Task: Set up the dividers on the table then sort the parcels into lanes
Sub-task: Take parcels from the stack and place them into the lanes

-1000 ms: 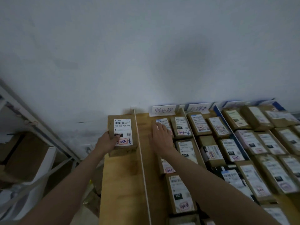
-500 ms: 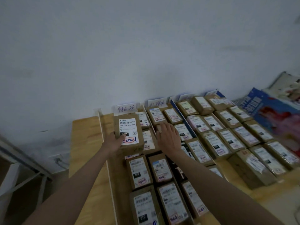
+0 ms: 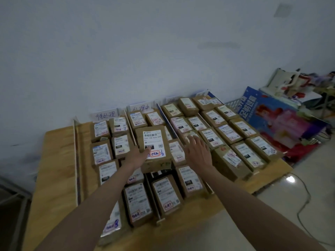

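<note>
Two hands were in frame centre; left hand (image 3: 138, 156) gripped a brown parcel (image 3: 154, 147) from its lower-left edge, thumb curled onto the white label, other fingers hidden beneath; right hand (image 3: 197, 153) hovered palm-down w/ fingers spread and fairly straight, just right of that parcel, over the rows of parcels (image 3: 212, 138), holding nothing. Vs 0.5 s earlier: held parcel had shifted rightward, from over the left lane beside the first sign to above the middle lanes; view had swung right too, so more floor and the blue poster (image 3: 275, 115) at right edge showed. Held parcel's label read "150-150 A26 050" under a barcode; a red-outlined stamp sat at its foot w/ a blue handwritten "9" beside it. Upper centre, paper signs stood against the wall: left sign (image 3: 105, 115) read 待处理, next sign (image 3: 141, 108) 处理中. White dividers (image 3: 75, 160) ran front-to-back on the wooden table (image 3: 56, 160); a near-left parcel bore a blue "8".
</note>
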Motion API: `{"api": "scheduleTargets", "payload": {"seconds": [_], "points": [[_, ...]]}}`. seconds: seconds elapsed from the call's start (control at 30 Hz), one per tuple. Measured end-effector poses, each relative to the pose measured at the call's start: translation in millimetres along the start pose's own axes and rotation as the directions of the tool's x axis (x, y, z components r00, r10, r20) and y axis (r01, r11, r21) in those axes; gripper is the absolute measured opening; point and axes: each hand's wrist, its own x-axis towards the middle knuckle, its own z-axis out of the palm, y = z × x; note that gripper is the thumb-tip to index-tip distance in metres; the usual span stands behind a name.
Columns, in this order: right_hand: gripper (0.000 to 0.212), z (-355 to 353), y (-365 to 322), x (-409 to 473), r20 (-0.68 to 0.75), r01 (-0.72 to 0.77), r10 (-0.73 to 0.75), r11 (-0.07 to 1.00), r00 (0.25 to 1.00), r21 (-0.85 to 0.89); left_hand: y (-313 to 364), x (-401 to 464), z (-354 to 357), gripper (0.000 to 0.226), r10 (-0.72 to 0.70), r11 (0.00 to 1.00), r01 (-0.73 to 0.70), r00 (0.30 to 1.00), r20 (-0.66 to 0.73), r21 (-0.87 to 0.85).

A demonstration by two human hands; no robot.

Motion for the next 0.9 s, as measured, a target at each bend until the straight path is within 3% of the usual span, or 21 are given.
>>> {"api": "scheduleTargets", "payload": {"seconds": [0.23, 0.57, 0.9], "points": [[0.046, -42.0, 103.2, -27.4, 0.01, -0.058, 0.058, 0.998, 0.998, 0.02, 49.2, -33.9, 97.0, 0.04, 0.035, 0.999, -0.036, 0.999, 0.032, 0.03], [0.044, -60.8, 184.5, 2.8, -0.047, -0.08, 0.083, 0.995, 0.995, 0.055, 102.6, -7.9, 166.5, 0.042, 0.075, 0.995, -0.077, 0.996, 0.038, 0.056], [0.046, -51.0, 250.3, 98.4, 0.059, -0.02, 0.018, 0.999, 0.998, 0.037, 142.7, 66.0, 225.2, 0.043, -0.039, 0.999, 0.04, 0.999, 0.007, -0.017]]}}
